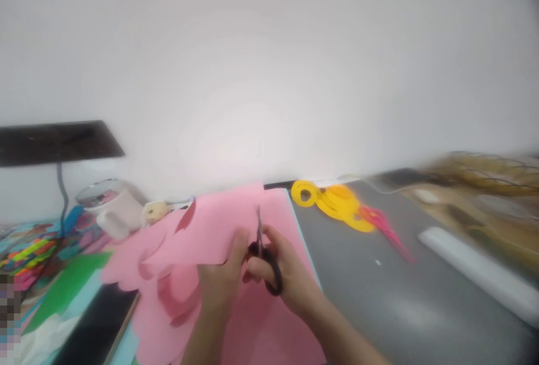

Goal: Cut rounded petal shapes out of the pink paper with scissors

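Observation:
My left hand (225, 272) pinches a sheet of pink paper (210, 230) along its near edge, the thumb on top. In my right hand (286, 269) is a pair of scissors (260, 236) with black handles, my fingers through the loops. The blades point up and away from me at the right side of the held sheet; whether they touch the paper I cannot tell. Beneath both hands lies more pink paper (269, 325). Curved pink cut pieces (179, 295) sit left of my left hand, some with scalloped edges.
Yellow paper cutouts (337, 202) and pink scissors (387, 230) lie on the grey table (404, 309) to the right, near a long white object (480, 269). At left are a white mug (122, 213), a black flat item (99, 325) and green paper (71, 286). A wall rises behind.

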`<action>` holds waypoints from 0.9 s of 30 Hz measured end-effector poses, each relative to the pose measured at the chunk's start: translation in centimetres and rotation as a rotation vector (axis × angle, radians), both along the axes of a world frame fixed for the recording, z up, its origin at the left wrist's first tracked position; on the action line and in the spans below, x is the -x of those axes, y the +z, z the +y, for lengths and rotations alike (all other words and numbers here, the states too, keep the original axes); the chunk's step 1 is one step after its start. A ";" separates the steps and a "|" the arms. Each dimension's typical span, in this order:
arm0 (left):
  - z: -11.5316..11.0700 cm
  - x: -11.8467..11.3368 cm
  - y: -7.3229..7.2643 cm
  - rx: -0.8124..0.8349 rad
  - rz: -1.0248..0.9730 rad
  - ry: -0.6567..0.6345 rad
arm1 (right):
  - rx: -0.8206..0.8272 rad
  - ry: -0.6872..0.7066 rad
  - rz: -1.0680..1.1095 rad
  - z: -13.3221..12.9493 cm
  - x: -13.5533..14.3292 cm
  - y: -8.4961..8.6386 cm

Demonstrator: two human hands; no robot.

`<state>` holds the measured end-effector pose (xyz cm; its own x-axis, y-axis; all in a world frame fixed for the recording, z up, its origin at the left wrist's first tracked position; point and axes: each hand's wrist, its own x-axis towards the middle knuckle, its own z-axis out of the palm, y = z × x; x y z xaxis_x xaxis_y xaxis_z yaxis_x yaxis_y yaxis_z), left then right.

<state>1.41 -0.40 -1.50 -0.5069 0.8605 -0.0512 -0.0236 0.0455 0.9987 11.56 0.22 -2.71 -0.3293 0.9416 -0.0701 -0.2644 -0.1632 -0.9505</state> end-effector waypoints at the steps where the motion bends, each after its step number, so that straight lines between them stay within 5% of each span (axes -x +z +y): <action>1: -0.1 -0.1 0.2 0.019 0.018 0.015 | -0.005 0.007 0.017 0.0 0.0 -0.1; 8: 0.0 -0.4 0.5 -0.085 0.031 0.050 | -0.036 0.015 0.109 0.2 -0.4 -0.4; 27: -0.2 0.0 0.6 -0.062 0.041 0.008 | -0.071 0.000 -0.004 0.4 -0.4 -0.8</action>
